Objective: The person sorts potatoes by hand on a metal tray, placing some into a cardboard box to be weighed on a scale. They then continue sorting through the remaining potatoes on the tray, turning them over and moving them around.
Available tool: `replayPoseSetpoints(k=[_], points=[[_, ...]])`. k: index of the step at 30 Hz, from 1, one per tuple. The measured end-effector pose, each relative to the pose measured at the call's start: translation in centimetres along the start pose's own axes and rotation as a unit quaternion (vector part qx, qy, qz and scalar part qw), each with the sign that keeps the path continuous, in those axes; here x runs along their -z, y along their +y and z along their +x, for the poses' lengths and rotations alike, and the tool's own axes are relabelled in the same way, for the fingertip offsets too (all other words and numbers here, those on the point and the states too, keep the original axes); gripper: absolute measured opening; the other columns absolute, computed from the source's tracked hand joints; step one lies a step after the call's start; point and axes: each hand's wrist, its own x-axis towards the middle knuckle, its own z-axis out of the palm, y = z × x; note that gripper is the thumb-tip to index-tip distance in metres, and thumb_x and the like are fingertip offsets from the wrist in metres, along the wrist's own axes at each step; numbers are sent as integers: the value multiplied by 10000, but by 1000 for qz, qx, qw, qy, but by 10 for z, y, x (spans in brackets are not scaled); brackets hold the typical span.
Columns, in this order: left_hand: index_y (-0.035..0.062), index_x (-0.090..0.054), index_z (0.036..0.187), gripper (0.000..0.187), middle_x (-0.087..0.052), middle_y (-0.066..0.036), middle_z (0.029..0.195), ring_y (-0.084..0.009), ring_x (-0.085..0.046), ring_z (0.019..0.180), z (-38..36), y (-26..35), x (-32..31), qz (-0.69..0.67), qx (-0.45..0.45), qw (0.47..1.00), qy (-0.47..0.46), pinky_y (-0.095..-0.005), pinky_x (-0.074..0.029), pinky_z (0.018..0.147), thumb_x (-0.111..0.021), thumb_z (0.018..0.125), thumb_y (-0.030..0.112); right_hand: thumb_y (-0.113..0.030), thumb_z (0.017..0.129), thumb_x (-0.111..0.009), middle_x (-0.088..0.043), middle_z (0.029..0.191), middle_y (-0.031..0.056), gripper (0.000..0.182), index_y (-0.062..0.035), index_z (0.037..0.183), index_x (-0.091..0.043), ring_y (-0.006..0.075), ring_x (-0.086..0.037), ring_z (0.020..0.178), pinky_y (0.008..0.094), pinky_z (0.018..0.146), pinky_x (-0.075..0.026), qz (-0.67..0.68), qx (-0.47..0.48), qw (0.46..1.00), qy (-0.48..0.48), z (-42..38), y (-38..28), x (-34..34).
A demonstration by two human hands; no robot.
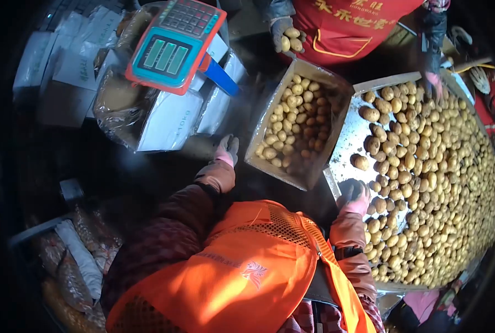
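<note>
My left hand (227, 150), in a pink and grey glove, is held out left of a cardboard box (251, 154), with its fingers extended and nothing in them. The box is lined with plastic and holds many small potatoes (283, 130). At the near left edge of the metal sorting table (344, 145), my right hand (355, 196), gloved the same way, rests beside the loose potatoes (425, 183). Its fingers point forward over the edge; whether they touch a potato cannot be made out.
A co-worker in a red apron (341, 28) stands opposite, one gloved hand (283, 39) holding several potatoes, the other at the table. A blue and red scale (169, 50) sits by white cartons (169, 119). Filled bags (72, 277) lie lower left.
</note>
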Motion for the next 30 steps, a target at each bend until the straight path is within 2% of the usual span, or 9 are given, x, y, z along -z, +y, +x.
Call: replayPoseSetpoints(k=[6,12,15,17,19,22,24,27,30], points=[[238,-352,1509,791,-433,-59,1510,-305,-476,1320,-50,73,-9,51,315,945,-74,-486,-444,1001,-562,893,688,-184,837,-646,-652,1158,124,219,-123,1037,-712,338,-577,1140,425,1001,-457,-40,-18,999,-15,0,5,-4],[292,-247,1558,858,-276,-55,1610,-351,-334,1433,-69,85,-23,-27,350,934,-71,-544,-397,1055,-525,877,734,-206,866,-645,-652,1171,117,166,-174,1009,-721,322,-568,1162,428,1013,-446,-19,-51,998,-41,1,-1,3],[264,-262,1556,844,-404,-88,1529,-337,-448,1349,-62,56,-19,-66,333,938,-75,-541,-463,983,-560,890,688,-235,867,-647,-648,1183,119,179,-171,1017,-722,325,-580,1149,429,1003,-455,-31,-55,996,-59,1,-7,6],[227,-309,1530,813,-523,-89,1378,-295,-562,1173,-33,-21,-11,51,36,985,-159,-496,-523,863,-581,896,657,-258,868,-649,-643,1195,122,197,-167,1026,-723,327,-586,1144,431,999,-459,-39,-74,992,-93,3,-16,13],[194,-409,1454,700,-611,-67,1183,-227,-622,934,-26,-52,-4,169,-153,946,-232,-403,-556,721,-605,914,592,-293,864,-657,-636,1213,125,243,-169,1065,-716,320,-577,1165,429,1012,-454,-87,-43,995,-12,-3,17,-15],[130,-635,1161,243,-611,3,852,-90,-504,606,-69,83,-13,-121,285,941,-138,-208,-434,508,-661,957,259,-305,871,-653,-634,1228,119,259,-185,1095,-706,305,-540,1223,417,1060,-418,-123,-47,990,-50,1,18,-14],[105,-650,1014,285,-597,-6,748,-64,-452,496,-66,79,10,-66,244,933,-255,-240,-322,430,-656,947,382,-280,880,-643,-642,1221,108,214,-196,1062,-718,300,-525,1244,415,1080,-398,-106,-65,987,-103,6,-6,2],[79,-658,1080,265,-623,-3,810,-62,-460,512,-87,123,17,-104,286,927,-219,-233,-314,437,-657,949,309,-233,873,-646,-664,1173,89,148,-205,985,-737,300,-532,1229,416,1074,-399,-82,-38,993,-83,4,3,-2],[68,-640,1187,293,-651,-10,859,-72,-442,495,-103,174,23,-92,193,915,-341,-222,-288,435,-646,950,239,-217,860,-653,-676,1141,79,129,-209,955,-741,299,-537,1213,419,1067,-401,-64,-18,995,-76,4,2,-1]])
